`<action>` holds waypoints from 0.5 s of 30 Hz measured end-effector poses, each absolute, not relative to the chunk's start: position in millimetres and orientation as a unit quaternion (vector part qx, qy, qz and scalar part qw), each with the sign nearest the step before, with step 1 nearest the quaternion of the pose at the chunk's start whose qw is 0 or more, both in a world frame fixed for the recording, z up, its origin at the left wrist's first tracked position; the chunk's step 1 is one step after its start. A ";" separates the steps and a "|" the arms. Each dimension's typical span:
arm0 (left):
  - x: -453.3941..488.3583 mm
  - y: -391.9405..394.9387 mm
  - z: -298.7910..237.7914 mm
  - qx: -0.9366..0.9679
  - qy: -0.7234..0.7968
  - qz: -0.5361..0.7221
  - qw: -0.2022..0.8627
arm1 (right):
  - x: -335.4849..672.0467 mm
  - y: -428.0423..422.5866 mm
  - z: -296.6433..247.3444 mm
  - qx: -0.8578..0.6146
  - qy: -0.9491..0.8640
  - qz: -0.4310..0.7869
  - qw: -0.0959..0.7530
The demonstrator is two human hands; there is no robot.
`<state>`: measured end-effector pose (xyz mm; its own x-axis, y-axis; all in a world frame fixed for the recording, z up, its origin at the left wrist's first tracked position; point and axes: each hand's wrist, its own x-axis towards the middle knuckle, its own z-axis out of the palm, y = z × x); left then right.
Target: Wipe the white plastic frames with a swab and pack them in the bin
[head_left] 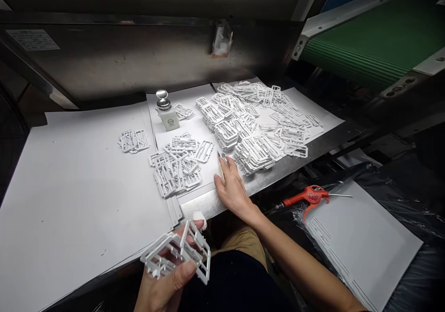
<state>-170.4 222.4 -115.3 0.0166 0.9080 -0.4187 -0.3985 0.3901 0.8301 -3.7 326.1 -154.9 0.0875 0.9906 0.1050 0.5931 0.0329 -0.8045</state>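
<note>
At the bottom centre of the frame, the left hand (163, 286) is closed around a few white openwork frames (200, 241), thumb across the near side and fingers behind; one frame stands tilted against the others. A white wrap (199, 217) covers one of its fingertips. The right hand (233, 190), at mid-frame, pinches a slim tool (219, 155), its dark tip pointing up the picture; its exact kind is too small to tell.

The frames look like moulded plastic: probably very light, fairly stiff and smooth, so a stack could slide. The thin inner bars would likely bend or snap under pressure, so the thicker outer rims seem the safer hold.

Just beyond the hands, a loose heap (178, 161) of such frames lies centre-left, and stacked frames (225, 135) spread right of centre, on white paper (79, 187) over the metal table (205, 204). A pump bottle (169, 118) stands above the heap. At lower right lies a red air gun (309, 196); a green conveyor (368, 38) fills the upper right.
</note>
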 end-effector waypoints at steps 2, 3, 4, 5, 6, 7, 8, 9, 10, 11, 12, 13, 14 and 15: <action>-173.6 223.5 -117.1 0.190 0.474 0.497 0.702 | -3.7 313.8 -146.2 -0.631 -0.623 0.290 0.360; -175.1 223.9 -118.7 0.168 0.464 0.494 0.715 | -3.6 305.8 -142.2 -0.620 -0.624 0.325 0.347; -176.3 224.3 -120.8 0.152 0.457 0.491 0.727 | -3.8 297.3 -138.7 -0.603 -0.622 0.379 0.325; -177.3 224.7 -123.1 0.140 0.451 0.486 0.736 | -4.3 289.2 -135.9 -0.574 -0.607 0.460 0.300; -178.0 225.2 -125.5 0.131 0.446 0.480 0.744 | -5.1 281.9 -133.6 -0.550 -0.585 0.523 0.286; -178.4 225.8 -127.8 0.125 0.442 0.475 0.750 | -6.4 275.9 -131.6 -0.530 -0.558 0.573 0.282; -178.6 226.4 -129.9 0.119 0.440 0.469 0.757 | -7.7 271.3 -129.6 -0.518 -0.529 0.606 0.290; -178.8 227.2 -131.8 0.113 0.436 0.464 0.763 | -9.2 268.0 -127.7 -0.516 -0.505 0.620 0.307; -178.9 227.9 -133.6 0.108 0.431 0.460 0.769 | -10.4 265.9 -125.7 -0.516 -0.485 0.628 0.323; -179.0 228.6 -135.2 0.104 0.424 0.457 0.775 | -11.5 264.6 -123.9 -0.515 -0.468 0.635 0.337; -179.1 229.2 -136.9 0.102 0.416 0.455 0.781 | -12.4 263.7 -122.3 -0.511 -0.454 0.642 0.348; -179.0 229.7 -138.7 0.102 0.408 0.452 0.787 | -13.1 263.1 -121.4 -0.508 -0.442 0.647 0.357; -178.7 230.0 -140.9 0.102 0.400 0.448 0.793 | -13.5 262.6 -121.2 -0.506 -0.432 0.649 0.369; -178.1 230.4 -143.2 0.103 0.391 0.446 0.799 | -13.7 262.0 -121.7 -0.507 -0.422 0.647 0.382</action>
